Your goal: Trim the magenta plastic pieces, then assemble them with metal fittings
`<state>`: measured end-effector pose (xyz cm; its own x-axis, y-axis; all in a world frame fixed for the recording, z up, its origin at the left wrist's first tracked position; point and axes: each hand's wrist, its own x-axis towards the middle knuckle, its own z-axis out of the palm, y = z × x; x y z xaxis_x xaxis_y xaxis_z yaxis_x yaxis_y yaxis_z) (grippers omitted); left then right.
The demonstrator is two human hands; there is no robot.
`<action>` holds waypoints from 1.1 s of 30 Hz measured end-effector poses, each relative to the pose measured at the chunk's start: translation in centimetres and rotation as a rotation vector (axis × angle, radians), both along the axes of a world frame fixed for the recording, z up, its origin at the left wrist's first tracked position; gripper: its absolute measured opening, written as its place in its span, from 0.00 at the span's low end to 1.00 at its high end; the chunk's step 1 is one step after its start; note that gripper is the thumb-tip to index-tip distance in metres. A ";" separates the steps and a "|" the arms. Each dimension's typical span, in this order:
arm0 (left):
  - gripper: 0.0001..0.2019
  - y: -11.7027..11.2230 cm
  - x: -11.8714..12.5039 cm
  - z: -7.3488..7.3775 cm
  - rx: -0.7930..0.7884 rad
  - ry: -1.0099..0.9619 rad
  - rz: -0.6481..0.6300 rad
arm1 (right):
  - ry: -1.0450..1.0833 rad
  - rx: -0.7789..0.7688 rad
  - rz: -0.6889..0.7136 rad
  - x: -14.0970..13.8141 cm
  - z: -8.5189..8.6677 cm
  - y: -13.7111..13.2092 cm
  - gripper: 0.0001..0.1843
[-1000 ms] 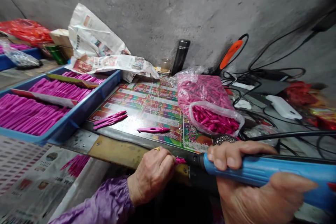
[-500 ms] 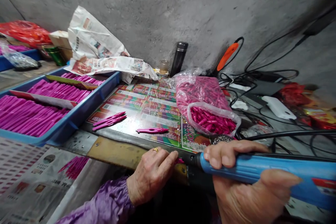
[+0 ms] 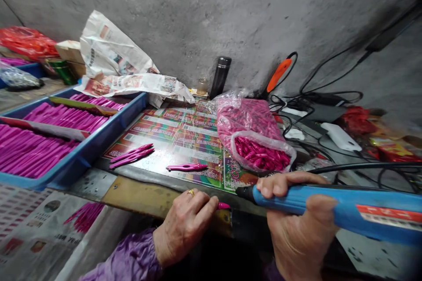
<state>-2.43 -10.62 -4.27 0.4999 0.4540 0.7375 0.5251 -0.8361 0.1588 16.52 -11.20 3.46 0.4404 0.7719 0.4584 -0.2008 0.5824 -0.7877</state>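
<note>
My left hand [image 3: 186,224], a ring on one finger, is closed at the table's front edge around a slim magenta plastic piece [image 3: 224,206]; just its tip shows past my fingers. My right hand [image 3: 293,215] grips a blue electric screwdriver [image 3: 332,204] lying sideways. Its black nose points left, a little above and to the right of that magenta tip, apart from it. On the printed sheet ahead lies one slotted magenta piece [image 3: 187,167]. Left of it rests a small bunch of magenta pieces [image 3: 132,156].
A blue tray [image 3: 115,129] with cardboard dividers holds rows of magenta pieces. An open plastic bag [image 3: 250,118] of magenta parts stands right of centre. Behind are a black flask [image 3: 220,77], crumpled newspaper [image 3: 132,83] and an orange-handled tool [image 3: 278,75]. Black cables [image 3: 310,105] tangle at the right.
The screwdriver's nose has moved up and away from the piece in my left hand, baring its magenta tip. The view has shifted slightly.
</note>
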 end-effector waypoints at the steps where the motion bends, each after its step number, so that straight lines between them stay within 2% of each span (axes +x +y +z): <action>1: 0.10 0.0 0.0 0.0 0.008 0.001 -0.002 | -0.019 0.016 -0.016 0.1 -0.3 0.3 0.21; 6: 0.11 0.1 -0.2 -0.1 0.026 0.028 0.000 | -0.036 0.072 -0.056 0.2 -1.7 1.9 0.16; 13: 0.09 0.0 -0.1 0.1 -0.002 -0.005 -0.022 | -0.047 0.090 -0.077 0.1 -2.5 3.1 0.15; 20: 0.10 -0.1 -0.1 -0.3 -0.024 0.010 -0.016 | -0.044 0.106 -0.096 0.2 -2.4 2.9 0.15; 28: 0.10 0.0 0.1 0.2 0.017 0.028 0.003 | -0.044 0.130 -0.093 0.0 -2.6 3.4 0.13; 33: 0.10 -0.1 0.0 0.1 0.002 0.044 0.011 | -0.024 0.124 -0.096 -0.1 -1.8 2.7 0.16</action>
<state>-2.47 -10.68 -4.14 0.5270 0.4581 0.7158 0.5405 -0.8306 0.1337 16.43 -8.50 1.62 0.4968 0.6640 0.5588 -0.1215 0.6908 -0.7127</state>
